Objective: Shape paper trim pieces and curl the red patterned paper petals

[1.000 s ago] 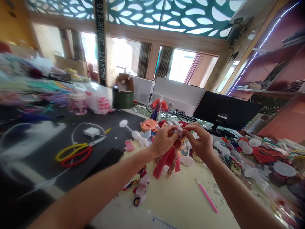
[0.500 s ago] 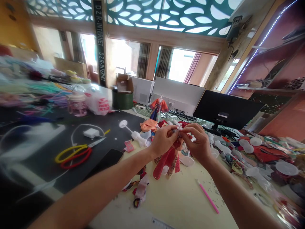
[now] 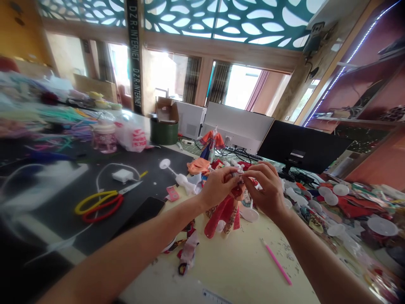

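Over the pale tabletop my left hand pinches the upper part of a small doll figure in a red patterned robe. Thumb and fingers of my right hand are closed at the same spot from the other side, around the white neck area; whether a tiny piece sits between them is too small to tell. Below the hands hang the robe's red and floral panels. A white round doll stand lies behind the robe. Another white doll body on a stand rests to the left.
Scissors with yellow and red handles and a phone lie left. A pink pencil lies near small scattered bits at right. Fabric scraps lie in front. A dressed doll stands before the monitors. White doll parts crowd the right.
The fingers of my right hand have shifted slightly at the doll's neck. My left hand keeps its hold, and the view has moved a little.
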Demonstrator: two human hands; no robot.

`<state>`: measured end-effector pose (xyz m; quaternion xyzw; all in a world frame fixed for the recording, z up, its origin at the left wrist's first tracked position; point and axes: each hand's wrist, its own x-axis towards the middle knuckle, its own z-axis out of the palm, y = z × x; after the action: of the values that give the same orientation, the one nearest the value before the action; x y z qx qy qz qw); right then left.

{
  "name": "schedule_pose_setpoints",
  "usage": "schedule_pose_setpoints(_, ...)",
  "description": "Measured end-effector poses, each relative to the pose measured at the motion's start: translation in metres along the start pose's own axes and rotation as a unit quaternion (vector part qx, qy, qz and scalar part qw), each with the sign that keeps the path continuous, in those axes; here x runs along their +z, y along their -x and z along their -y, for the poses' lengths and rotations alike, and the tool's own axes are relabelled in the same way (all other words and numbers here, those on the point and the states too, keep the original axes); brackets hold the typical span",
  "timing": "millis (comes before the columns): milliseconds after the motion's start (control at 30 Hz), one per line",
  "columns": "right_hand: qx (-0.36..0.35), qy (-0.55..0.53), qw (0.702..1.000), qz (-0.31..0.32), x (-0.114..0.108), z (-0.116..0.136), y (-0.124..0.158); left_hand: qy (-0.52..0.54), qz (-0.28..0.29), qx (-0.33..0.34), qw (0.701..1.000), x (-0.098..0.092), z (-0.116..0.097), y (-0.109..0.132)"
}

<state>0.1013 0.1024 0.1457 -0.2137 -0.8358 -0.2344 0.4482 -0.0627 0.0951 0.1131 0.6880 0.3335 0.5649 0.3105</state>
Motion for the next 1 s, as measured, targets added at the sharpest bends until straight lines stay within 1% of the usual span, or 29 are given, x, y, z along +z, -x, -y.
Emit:
schedule_pose_setpoints(67,0.002,0.000,1.000,0.005,-0.002,0.000,-0.002,-0.012,-0.004,0.004,1.000,0.000,0.000,0.000)
schedule_pose_setpoints(200,-0.005,-0.003,0.999,0.035,-0.007,-0.001,-0.007,-0.019,-0.003,0.007,1.000,-0.001,0.000,0.001)
schedule_pose_setpoints(400,-0.031,-0.002,0.997,0.068,-0.009,-0.003,-0.012,-0.028,0.003,0.010,1.000,-0.002,-0.003,0.001)
schedule_pose_setpoints(533,-0.048,0.024,0.996,0.078,-0.010,-0.001,-0.015,-0.034,-0.016,0.023,0.999,-0.001,-0.004,0.001)
schedule_pose_setpoints(633,-0.065,0.049,0.993,0.081,-0.011,0.000,-0.017,-0.043,-0.033,0.020,0.998,0.001,-0.004,0.000)
schedule_pose_setpoints(767,-0.088,0.079,0.989,0.088,-0.013,0.001,-0.018,-0.054,-0.039,0.019,0.998,0.002,-0.005,0.000)
schedule_pose_setpoints(867,-0.087,0.085,0.988,0.092,-0.015,0.001,-0.019,-0.059,-0.040,0.022,0.997,0.003,-0.005,0.000)
schedule_pose_setpoints(1000,-0.070,0.075,0.991,0.084,-0.015,0.001,-0.020,-0.058,-0.040,0.018,0.997,0.005,-0.005,0.000)
